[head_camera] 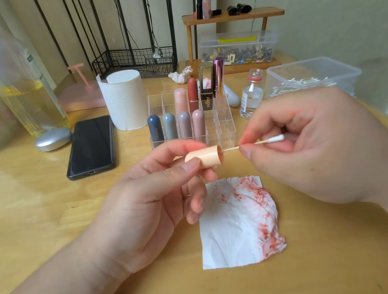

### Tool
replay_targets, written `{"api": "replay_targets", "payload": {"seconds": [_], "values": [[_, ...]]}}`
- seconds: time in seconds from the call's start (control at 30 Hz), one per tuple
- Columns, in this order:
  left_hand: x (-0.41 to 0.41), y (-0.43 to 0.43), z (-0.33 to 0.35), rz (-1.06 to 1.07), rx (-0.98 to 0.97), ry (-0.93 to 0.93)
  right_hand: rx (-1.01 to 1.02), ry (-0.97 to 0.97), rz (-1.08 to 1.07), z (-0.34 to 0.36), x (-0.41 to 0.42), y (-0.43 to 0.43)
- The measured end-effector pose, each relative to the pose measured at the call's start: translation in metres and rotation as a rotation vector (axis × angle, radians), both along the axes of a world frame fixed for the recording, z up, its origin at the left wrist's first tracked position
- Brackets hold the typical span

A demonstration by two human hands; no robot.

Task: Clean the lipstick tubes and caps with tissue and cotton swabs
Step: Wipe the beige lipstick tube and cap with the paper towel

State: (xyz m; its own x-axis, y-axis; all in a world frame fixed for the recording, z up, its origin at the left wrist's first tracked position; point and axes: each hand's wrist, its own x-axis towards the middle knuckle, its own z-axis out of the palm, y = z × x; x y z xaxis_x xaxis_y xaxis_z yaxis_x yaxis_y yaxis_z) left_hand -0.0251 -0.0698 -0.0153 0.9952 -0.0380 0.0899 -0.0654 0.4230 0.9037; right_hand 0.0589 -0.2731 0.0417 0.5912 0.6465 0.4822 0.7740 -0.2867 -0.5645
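My left hand (150, 201) pinches a peach lipstick cap (206, 157) between thumb and fingers, its open end facing right. My right hand (312, 149) pinches a wooden cotton swab (262, 142) whose one end goes into the cap's opening; the white tip at the other end sticks out by my fingers. Below the hands a white tissue (238, 227) smeared with red lipstick lies flat on the wooden table (46, 224). Several capped lipsticks stand in a clear acrylic organizer (224, 120) behind the hands.
A phone (91, 146), a silver oval object (53, 139), a tissue roll (125, 99) and a large bottle of yellow liquid (18, 82) stand at the left. A small glass bottle (251, 95) and a plastic tub of swabs (310, 78) sit at the right.
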Motion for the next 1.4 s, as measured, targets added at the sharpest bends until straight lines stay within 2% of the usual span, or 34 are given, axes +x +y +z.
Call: {"api": "replay_targets", "payload": {"seconds": [0.1, 0.5, 0.57, 0.7, 0.8, 0.93, 1.13, 1.4], "values": [[-0.001, -0.001, 0.001, 0.005, -0.004, -0.003, 0.016, -0.065, -0.021, 0.0, -0.002, 0.002], [-0.001, -0.006, 0.003, 0.007, -0.064, -0.01, -0.056, -0.049, 0.051, 0.005, -0.006, -0.004], [0.0, -0.004, 0.0, -0.022, -0.093, -0.019, -0.04, 0.011, 0.079, 0.005, -0.005, -0.005], [-0.002, -0.002, 0.0, -0.019, -0.07, -0.007, 0.112, 0.26, 0.217, 0.004, -0.002, -0.003], [-0.003, -0.003, 0.001, -0.042, 0.017, -0.026, 0.232, 0.396, 0.318, 0.001, 0.0, 0.002], [-0.004, -0.005, 0.002, -0.064, 0.216, -0.072, 0.238, 0.443, 0.323, -0.005, 0.004, 0.007], [-0.006, -0.007, 0.005, -0.013, 0.397, -0.08, 0.191, 0.392, 0.312, -0.004, 0.007, 0.004], [-0.004, -0.007, 0.006, 0.009, 0.43, -0.066, 0.081, 0.057, 0.287, -0.007, 0.004, 0.004]]}}
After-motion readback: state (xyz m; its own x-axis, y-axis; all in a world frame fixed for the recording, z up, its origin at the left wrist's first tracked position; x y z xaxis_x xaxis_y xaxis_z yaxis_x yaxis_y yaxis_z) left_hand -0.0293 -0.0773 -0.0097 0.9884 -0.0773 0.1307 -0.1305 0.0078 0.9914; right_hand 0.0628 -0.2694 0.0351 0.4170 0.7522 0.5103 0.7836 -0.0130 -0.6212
